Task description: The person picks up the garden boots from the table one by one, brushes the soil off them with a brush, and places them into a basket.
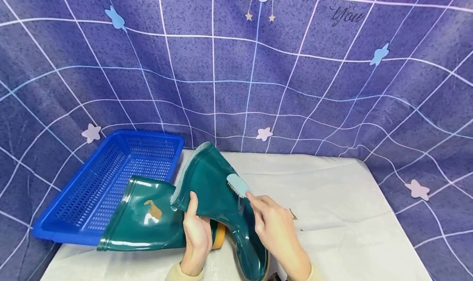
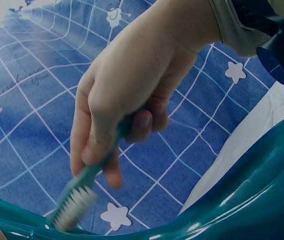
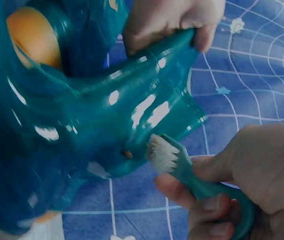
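Observation:
A dark green rubber boot [image 1: 216, 186] is tilted, its opening up and left, its foot down near the front edge. My left hand [image 1: 197, 234] grips its shaft near the rim, thumb on the outside. In my right hand [image 1: 277, 227] is a light green scrub brush [image 1: 239, 185], its white bristles at the upper shaft. The right wrist view shows a small brown spot [image 3: 127, 154] on the boot close to the bristles [image 3: 163, 154]. A second green boot [image 1: 166, 227] lies on its side behind my left hand, with a brown smear [image 1: 154, 210] on its shaft.
A blue plastic basket [image 1: 173, 149] stands at the left, the lying boot's shaft overlapping its edge. Brown bits [image 1: 293, 214] lie on the white tabletop [image 1: 332, 215] right of my right hand. A dark object [image 1: 274, 277] is partly cut off at the bottom. Purple patterned cloth [image 1: 236, 92] hangs behind.

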{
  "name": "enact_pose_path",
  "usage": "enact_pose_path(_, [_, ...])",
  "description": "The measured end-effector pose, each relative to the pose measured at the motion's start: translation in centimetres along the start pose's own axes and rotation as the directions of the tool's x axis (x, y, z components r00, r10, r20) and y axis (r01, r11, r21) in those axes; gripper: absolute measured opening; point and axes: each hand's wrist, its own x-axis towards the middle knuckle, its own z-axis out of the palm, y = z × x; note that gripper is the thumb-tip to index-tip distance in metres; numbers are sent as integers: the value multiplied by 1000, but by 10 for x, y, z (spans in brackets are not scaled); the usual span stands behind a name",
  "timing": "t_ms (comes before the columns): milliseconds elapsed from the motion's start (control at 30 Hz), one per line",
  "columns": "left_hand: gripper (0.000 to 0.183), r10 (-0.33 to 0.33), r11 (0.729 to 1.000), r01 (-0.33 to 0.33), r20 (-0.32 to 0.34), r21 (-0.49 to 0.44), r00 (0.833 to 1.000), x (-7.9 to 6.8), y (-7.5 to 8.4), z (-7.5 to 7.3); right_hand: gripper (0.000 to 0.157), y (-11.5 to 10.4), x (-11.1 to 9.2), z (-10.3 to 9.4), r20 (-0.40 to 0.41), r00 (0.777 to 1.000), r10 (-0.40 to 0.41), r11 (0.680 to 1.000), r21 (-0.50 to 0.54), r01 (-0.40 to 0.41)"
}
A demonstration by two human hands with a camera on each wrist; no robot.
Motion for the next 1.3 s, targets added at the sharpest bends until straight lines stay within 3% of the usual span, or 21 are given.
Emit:
enact_pose_path(67, [65,3,1000,-3,2,-3,1000,0,0,0,41,-1,0,1,16,1000,3,1000,-27,-3])
enact_pose_path(233, [66,15,1000,-15,17,11,1000,1,-1,-1,30,-3,-2,-2,36,984,175,978,-124,-169])
enact_pose_path(300, [66,22,1000,-22,23,21,999,1,-1,-2,28,-4,-2,-4,31,977,209,971,-125,-204])
enact_pose_path(533, [67,19,1000,-20,44,20,999,2,-1,-3,33,-5,-2,-1,59,989,139,989,-67,-135])
enact_pose_path(667, [67,18,1000,-18,44,13,999,2,-1,-3,25,0,-3,-2,89,975,205,970,-153,-190])
enact_pose_path(800, [67,9,1000,-9,29,11,1000,2,1,-3,25,8,-2,-3,47,970,238,956,-188,-225])
enact_pose_path(900, [67,6,1000,-7,28,15,1000,1,2,-3,26,9,0,-2,30,984,175,975,-142,-169])
enact_pose_path(1033, [70,5,1000,-6,40,18,999,2,3,-3,22,7,0,0,83,991,109,987,-127,-98])
enact_pose_path(1200, [69,-7,1000,7,21,15,1000,2,4,-2,22,7,-1,0,141,973,181,965,-219,-148])
enact_pose_path(1300, [68,-8,1000,8,14,13,1000,2,3,-2,25,8,-1,-1,115,972,206,960,-216,-178])
